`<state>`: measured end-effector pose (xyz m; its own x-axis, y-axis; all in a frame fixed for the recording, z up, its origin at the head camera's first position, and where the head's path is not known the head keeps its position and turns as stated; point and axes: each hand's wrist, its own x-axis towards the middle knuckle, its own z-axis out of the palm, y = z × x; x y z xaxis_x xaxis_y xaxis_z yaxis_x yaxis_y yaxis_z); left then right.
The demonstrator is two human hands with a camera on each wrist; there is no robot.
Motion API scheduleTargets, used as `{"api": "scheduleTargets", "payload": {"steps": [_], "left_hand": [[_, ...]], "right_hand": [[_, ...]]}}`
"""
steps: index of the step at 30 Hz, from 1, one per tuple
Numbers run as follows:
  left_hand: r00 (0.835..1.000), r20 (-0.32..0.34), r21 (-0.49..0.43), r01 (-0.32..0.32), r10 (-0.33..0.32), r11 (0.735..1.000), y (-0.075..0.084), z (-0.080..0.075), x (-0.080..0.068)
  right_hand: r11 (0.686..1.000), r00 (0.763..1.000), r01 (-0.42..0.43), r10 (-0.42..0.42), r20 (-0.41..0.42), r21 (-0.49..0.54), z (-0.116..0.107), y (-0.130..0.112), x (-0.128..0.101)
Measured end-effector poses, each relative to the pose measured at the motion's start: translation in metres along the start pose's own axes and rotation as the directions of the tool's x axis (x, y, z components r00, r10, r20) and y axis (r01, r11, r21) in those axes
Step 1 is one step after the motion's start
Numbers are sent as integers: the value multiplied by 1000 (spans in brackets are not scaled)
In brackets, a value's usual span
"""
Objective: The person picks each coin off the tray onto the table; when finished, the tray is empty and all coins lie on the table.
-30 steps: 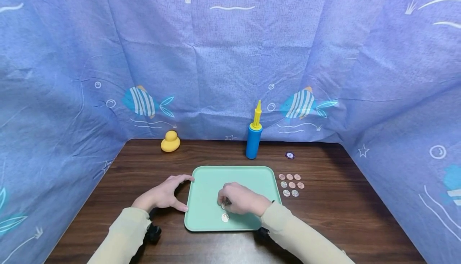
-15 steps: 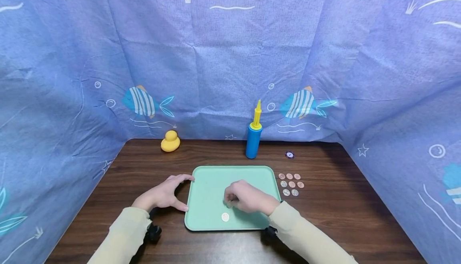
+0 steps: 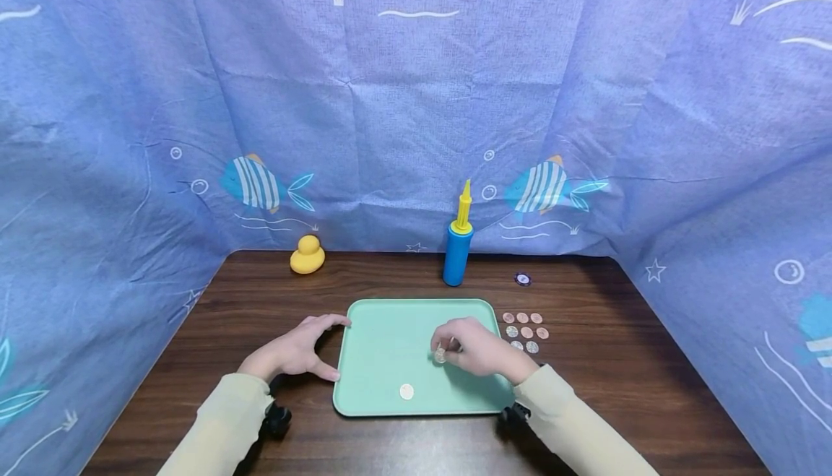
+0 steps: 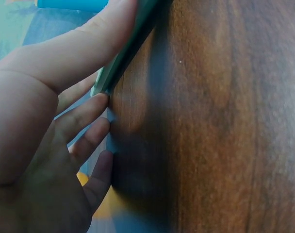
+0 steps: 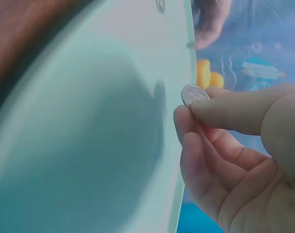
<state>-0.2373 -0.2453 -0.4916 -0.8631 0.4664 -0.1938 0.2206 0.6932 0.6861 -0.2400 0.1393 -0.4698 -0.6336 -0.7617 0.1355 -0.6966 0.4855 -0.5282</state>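
Over the right half of a pale green tray (image 3: 383,331), my right hand (image 3: 474,346) pinches a silver coin (image 5: 194,94) between thumb and fingertips. The right wrist view shows the coin tilted and raised above the tray, whose surface carries the hand's shadow. One more silver coin (image 3: 406,391) lies flat near the tray's front edge. At the tray's left side my left hand (image 3: 299,349) rests with thumb and fingers spread, touching the rim. The left wrist view shows those fingers (image 4: 84,114) extended along the tray's edge.
Right of the tray, copper and silver coins (image 3: 526,333) lie in rows on the wooden table (image 3: 598,389). Behind them is a poker chip (image 3: 523,279). A blue and yellow hand pump (image 3: 458,252) stands at the back, a yellow rubber duck (image 3: 308,255) back left. A fish-patterned cloth (image 3: 403,136) hangs behind.
My right hand has picked a coin up off the tray and carried it to the right. The other coin on the tray and my left hand have stayed in place.
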Motion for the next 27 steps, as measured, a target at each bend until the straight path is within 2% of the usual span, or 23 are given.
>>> {"api": "scheduleTargets", "payload": {"steps": [10, 17, 24, 27], "left_hand": [[1000, 3, 3, -2, 2, 1000, -2, 0, 0], [1000, 5, -1, -7, 7, 1000, -3, 1, 0], [1000, 7, 7, -7, 7, 1000, -5, 1, 2], [1000, 6, 5, -8, 8, 1000, -4, 1, 2]], "right_hand": [[998, 993, -67, 67, -92, -2, -19, 21, -29], [995, 986, -103, 104, -127, 14, -32, 32, -47], [987, 972, -161, 154, -177, -25, -41, 42, -66], [986, 970, -164, 161, -184, -2, -45, 49, -74]]}}
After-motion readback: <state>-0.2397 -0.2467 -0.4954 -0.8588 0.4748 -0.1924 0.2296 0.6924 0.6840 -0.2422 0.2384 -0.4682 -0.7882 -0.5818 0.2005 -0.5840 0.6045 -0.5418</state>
